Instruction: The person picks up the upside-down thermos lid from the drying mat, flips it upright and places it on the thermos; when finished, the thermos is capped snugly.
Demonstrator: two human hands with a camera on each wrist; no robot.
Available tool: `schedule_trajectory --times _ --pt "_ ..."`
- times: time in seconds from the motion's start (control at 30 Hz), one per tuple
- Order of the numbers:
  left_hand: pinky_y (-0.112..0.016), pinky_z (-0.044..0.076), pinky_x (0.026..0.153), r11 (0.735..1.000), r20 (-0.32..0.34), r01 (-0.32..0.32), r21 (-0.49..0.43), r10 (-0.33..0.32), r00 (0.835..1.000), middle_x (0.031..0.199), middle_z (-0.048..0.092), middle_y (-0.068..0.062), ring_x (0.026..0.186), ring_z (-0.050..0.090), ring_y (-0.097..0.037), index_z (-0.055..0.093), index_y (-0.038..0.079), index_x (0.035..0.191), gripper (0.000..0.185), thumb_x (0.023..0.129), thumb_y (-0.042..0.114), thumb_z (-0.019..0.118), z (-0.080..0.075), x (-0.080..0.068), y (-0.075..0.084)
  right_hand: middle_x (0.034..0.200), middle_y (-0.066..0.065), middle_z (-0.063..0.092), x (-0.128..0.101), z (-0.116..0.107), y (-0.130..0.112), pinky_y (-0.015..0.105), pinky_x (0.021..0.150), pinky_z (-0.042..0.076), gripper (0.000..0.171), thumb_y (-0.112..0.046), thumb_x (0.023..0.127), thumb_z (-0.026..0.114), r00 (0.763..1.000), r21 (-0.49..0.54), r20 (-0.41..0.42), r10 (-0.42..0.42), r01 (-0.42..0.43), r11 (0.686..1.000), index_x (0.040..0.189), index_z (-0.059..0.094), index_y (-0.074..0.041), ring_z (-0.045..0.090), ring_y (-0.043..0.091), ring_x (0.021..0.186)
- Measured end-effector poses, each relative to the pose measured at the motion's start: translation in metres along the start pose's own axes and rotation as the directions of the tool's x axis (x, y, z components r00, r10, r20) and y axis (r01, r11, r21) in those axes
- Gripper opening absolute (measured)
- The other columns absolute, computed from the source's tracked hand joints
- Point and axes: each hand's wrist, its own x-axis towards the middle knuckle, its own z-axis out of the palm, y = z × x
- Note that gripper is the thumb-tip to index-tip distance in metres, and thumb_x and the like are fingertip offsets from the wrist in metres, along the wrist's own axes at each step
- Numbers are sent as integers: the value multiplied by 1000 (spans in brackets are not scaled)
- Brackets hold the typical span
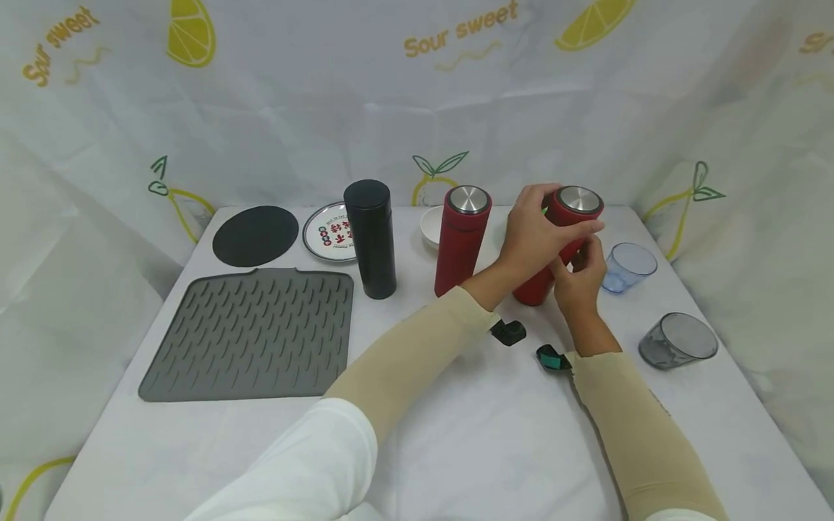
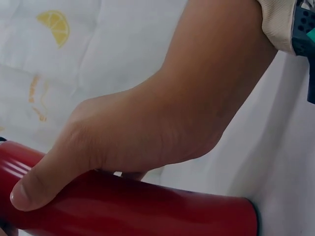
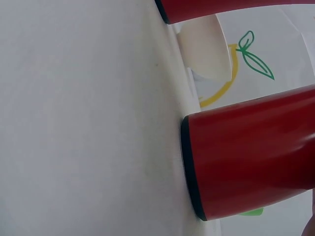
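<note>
Two red thermoses with silver lid tops stand towards the back of the table. Both hands hold the right-hand red thermos [image 1: 536, 286]. The left hand [image 1: 533, 235] reaches across and grips its upper part, thumb over the near side just under the lid. From the right, the right hand [image 1: 582, 282] has its fingers around the thermos just below the left thumb. In the left wrist view, the left hand [image 2: 133, 130] wraps over the red body [image 2: 147, 209]. The right wrist view has its dark base [image 3: 192, 169] at the tabletop; the right hand barely shows at the edge.
Left of the hands stand the other red thermos [image 1: 459, 250] and a black thermos [image 1: 371, 242]. A white bowl [image 1: 430, 226], a printed round plate [image 1: 329, 239], a black round mat [image 1: 255, 236] and a grey ridged mat [image 1: 254, 336] lie around. Blue [image 1: 628, 268] and grey glasses [image 1: 677, 340] are at right.
</note>
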Motion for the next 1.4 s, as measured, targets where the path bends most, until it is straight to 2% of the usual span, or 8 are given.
schedule_trajectory --times 0.17,0.5,0.63,0.77,0.87,1.0,1.17,1.4 --pt "-10 46 75 999 -16 -15 36 16 1000 118 48 12 100 45 6 51 16 129 73 71 45 85 1 -3 1 117 -2 60 -1 2 -1 30 97 47 48 -7 81 68 1000 -22 6 -21 21 1000 127 55 -2 57 18 108" --pt "-10 46 78 1000 51 -13 18 12 999 120 50 13 101 47 7 49 16 133 75 72 42 85 -5 2 1 118 -4 58 -1 0 -2 31 98 46 51 -11 82 73 1000 -49 2 8 -8 999 128 54 -3 55 18 110" --pt "-11 47 78 997 112 46 -57 -39 993 119 51 15 99 51 7 46 20 136 78 72 37 86 -6 3 0 119 -5 57 -2 -1 -2 32 99 45 51 -11 82 74 1000 -41 2 26 -26 999 128 53 -4 54 18 111" --pt "-12 45 83 990 220 80 -118 -52 974 130 49 15 107 50 6 36 22 146 87 75 29 85 -9 3 -2 118 -6 55 -2 1 -4 32 100 44 48 -9 82 72 999 -44 9 39 -38 998 125 53 -3 55 17 111" --pt "-12 45 85 987 259 92 -133 -55 964 132 50 13 109 50 4 36 23 148 84 78 25 83 -12 5 -5 120 -2 56 -2 2 -5 32 101 43 48 -10 82 72 999 -45 11 45 -44 998 126 52 -2 55 17 112" --pt "-14 48 79 981 208 133 -140 -102 973 119 57 14 100 54 3 46 26 143 76 77 28 84 -12 7 -7 123 3 56 -2 3 -4 33 101 43 52 -12 83 73 999 -49 17 39 -39 998 129 51 -3 54 19 114" --pt "-14 49 76 987 124 89 -136 -72 990 116 57 15 97 54 5 48 22 140 76 75 30 86 -7 5 -7 120 0 57 -1 4 -2 32 100 44 50 -10 82 72 999 -27 14 32 -31 999 127 53 -3 54 19 112" --pt "-14 48 79 984 107 82 -160 -65 992 118 56 16 101 53 6 45 21 140 79 74 29 87 -3 1 -9 113 -3 57 1 4 2 29 95 46 47 -9 79 71 1000 3 -17 24 -24 1000 122 55 -2 54 18 105"
